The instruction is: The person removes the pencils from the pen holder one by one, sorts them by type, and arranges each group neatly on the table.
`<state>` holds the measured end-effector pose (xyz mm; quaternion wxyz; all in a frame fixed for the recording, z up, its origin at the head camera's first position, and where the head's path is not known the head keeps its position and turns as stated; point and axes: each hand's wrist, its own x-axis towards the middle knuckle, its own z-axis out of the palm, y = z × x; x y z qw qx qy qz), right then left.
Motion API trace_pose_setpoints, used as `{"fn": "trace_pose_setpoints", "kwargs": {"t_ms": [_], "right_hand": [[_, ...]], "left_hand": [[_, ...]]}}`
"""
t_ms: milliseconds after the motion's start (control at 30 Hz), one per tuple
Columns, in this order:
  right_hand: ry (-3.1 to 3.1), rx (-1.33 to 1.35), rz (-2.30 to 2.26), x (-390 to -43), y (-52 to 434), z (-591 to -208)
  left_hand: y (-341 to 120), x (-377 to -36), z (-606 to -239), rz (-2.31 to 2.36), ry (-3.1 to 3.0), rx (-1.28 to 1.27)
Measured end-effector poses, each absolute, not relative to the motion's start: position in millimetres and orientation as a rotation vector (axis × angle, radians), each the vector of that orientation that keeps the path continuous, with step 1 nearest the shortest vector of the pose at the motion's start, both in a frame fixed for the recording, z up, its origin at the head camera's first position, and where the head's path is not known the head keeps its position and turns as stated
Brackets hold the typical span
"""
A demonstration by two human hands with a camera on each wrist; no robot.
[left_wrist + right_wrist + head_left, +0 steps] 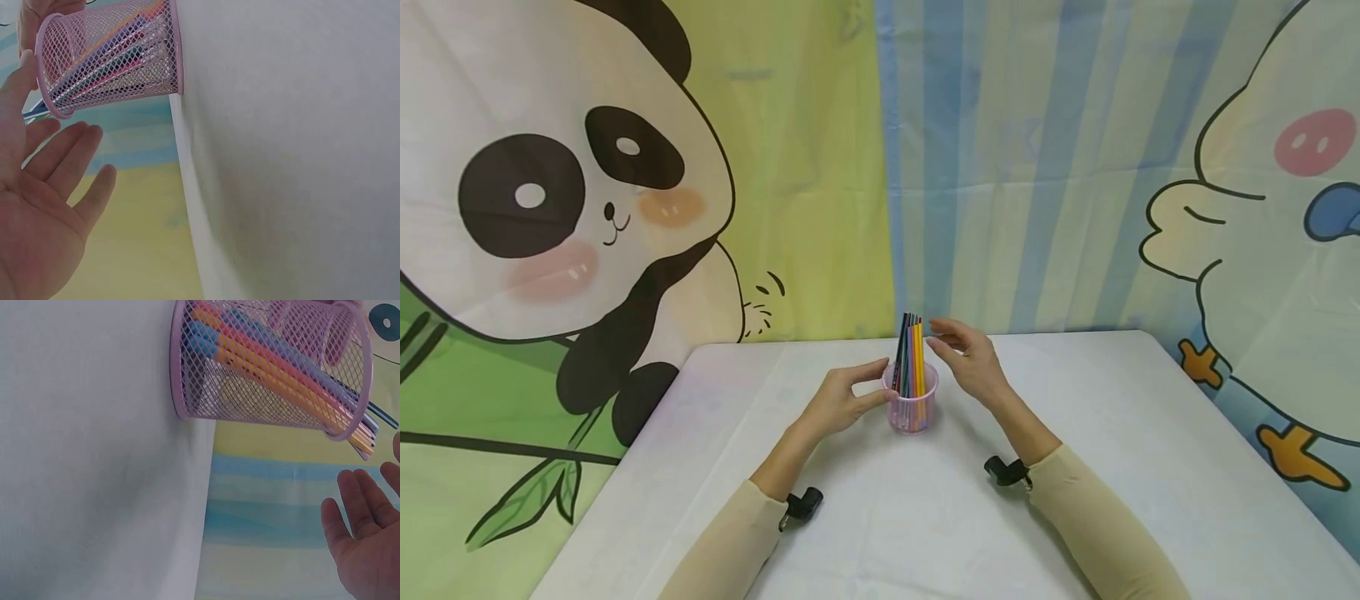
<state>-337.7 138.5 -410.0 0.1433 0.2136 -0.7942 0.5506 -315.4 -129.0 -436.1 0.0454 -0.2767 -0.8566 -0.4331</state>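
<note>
A pink mesh pen cup [913, 414] stands upright on the white table, holding several colored pencils [910, 358] that lean together and rise above its rim. On its left side is my left hand [842, 400], thumb and index fingertips right at the rim. In the left wrist view the fingers of this left hand [56, 181] are spread and fairly straight beside the cup [112, 62]. My right hand [966, 358] is to the right of the pencil tops, fingers loosely bent with nothing between them. The right wrist view shows a gap between the right hand's fingers [353, 503] and the pencil ends [362, 440].
The white tabletop [880, 517] reaches back to hanging cloths, one with a panda [647, 208] at left and one with blue stripes [1030, 167]. Another cartoon figure [1285, 292] is at right. A small black camera sits on each wrist.
</note>
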Motion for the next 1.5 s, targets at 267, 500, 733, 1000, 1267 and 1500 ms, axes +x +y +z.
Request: {"fn": "trace_pose_setpoints", "kwargs": {"t_ms": [267,500,733,1000,1267,1500], "right_hand": [[-2.263,0.628,1.614,-333,132,-413],[-2.261,0.63,1.616,-337,132,-417],[-2.281,0.611,1.67,-339,130,-422],[-2.344,0.568,1.67,-338,124,-423],[-2.297,0.582,1.73,-336,121,-428],[-2.279,0.575,1.669,-336,122,-430]], "left_hand": [[-127,-314,-438,-1.377,-2.608,-0.856],[-128,-317,-441,-1.422,-2.579,-0.858],[-129,-317,-442,-1.436,-2.57,-0.859],[-128,-317,-442,-1.443,-2.592,-0.833],[-128,-316,-442,-1.464,-2.61,-0.797],[-127,-317,-442,-1.464,-2.602,-0.814]]}}
